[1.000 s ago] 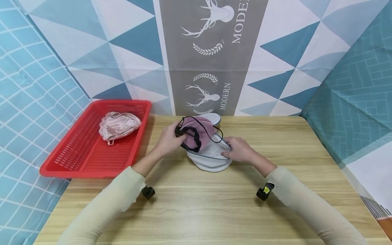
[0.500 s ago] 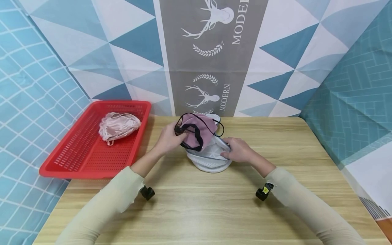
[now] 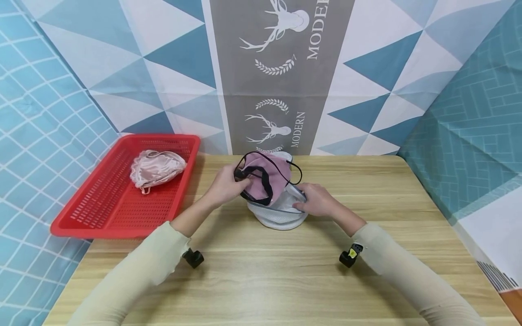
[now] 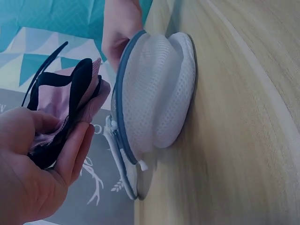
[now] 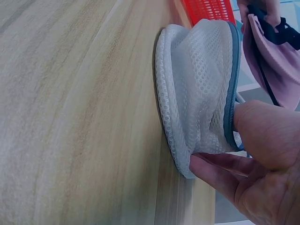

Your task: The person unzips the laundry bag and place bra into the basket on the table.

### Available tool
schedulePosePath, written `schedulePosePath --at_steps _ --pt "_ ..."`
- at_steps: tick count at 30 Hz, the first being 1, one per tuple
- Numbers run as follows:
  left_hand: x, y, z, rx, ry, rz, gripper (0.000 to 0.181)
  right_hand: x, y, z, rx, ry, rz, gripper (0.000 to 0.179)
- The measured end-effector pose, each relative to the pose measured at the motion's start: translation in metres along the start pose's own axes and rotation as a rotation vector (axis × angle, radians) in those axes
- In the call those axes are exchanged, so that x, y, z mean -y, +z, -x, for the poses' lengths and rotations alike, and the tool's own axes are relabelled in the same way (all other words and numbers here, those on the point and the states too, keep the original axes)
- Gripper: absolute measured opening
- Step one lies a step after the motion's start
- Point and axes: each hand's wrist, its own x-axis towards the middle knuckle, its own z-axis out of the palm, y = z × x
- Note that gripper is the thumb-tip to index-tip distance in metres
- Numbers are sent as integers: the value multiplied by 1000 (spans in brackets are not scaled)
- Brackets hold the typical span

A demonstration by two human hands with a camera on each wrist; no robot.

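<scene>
My left hand (image 3: pixel 226 184) pinches a pink bra (image 3: pixel 281 171) by its black-trimmed edge, thumb on one side and fingers on the other. Thin black straps loop off the bra's top, and it hangs over a round white mesh laundry bag (image 3: pixel 276 219). The bag sits on the table with its grey zipper (image 4: pixel 123 98) undone and its lid (image 3: pixel 284 155) folded back to the far side. With my right hand (image 3: pixel 320 199) I grip the bag's right rim; the right wrist view shows the thumb at the zipper and fingers against the mesh. The bag's inside is partly covered by the bra.
A red plastic basket (image 3: pixel 118 232) stands at the table's back left, with a pale pink satin and lace bra (image 3: pixel 157 170) in it. Patterned cloth walls (image 3: pixel 269 90) enclose the back and sides of the wooden table (image 3: pixel 261 280).
My left hand has lifted the bra slightly, then brought it a little lower and to the right over the bag. The right hand keeps its hold on the rim.
</scene>
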Motion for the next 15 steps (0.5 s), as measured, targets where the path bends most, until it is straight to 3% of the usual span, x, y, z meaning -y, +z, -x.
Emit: schedulePosePath --at_steps 1,4,15 --pt "-1 -1 1 8 -6 1 21 10 -6 6 3 -13 -8 60" --pt "-4 -6 1 32 -22 10 21 11 -6 6 0 -18 -18 58" --pt "-16 -17 1 72 -63 22 19 -3 2 -1 -11 -32 13 43"
